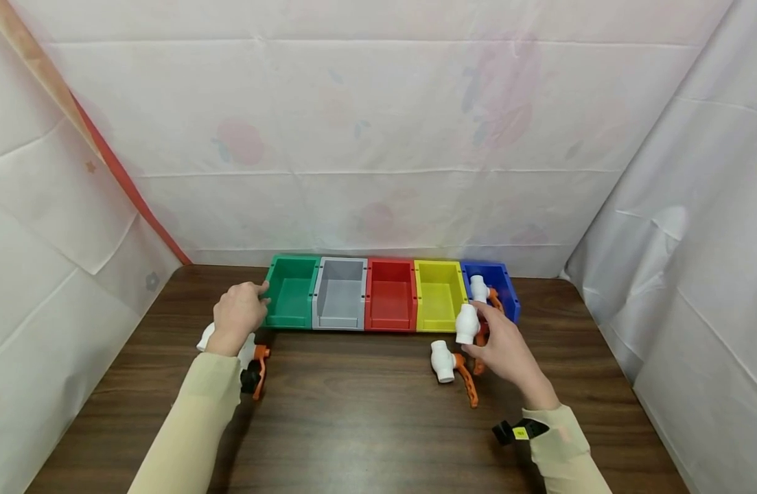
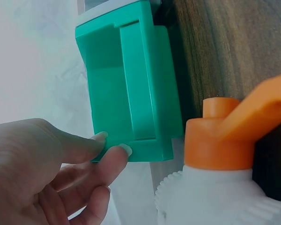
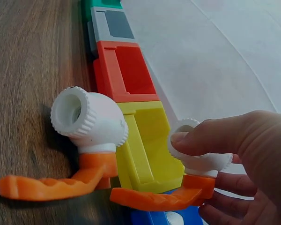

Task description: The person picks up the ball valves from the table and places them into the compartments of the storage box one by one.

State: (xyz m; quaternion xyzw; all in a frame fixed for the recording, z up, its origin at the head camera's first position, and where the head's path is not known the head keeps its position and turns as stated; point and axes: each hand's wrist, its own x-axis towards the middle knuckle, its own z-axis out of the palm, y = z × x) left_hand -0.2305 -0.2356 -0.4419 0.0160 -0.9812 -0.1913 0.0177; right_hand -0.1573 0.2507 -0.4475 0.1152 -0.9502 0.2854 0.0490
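At the left end of the bin row, my left hand [image 1: 241,312] pinches the side rim of the green bin [image 2: 147,84] between thumb and forefinger. My right hand [image 1: 502,339] holds a white ball valve [image 1: 467,324] with an orange lever, thumb on its white body, in front of the yellow and blue bins. Another ball valve [image 1: 442,361] lies on the table just left of that hand. Inside the blue bin [image 1: 510,296] sits a further ball valve [image 1: 478,286]. Beneath my left wrist is a ball valve [image 2: 215,187] with an orange lever, partly hidden by the arm.
Between the green and blue bins stand a grey bin [image 1: 341,321], a red bin [image 1: 391,322] and a yellow bin [image 1: 438,322], side by side. A white printed cloth [image 1: 378,137] hangs behind the brown wooden table [image 1: 353,425]. A white object [image 1: 206,336] shows left of my left wrist.
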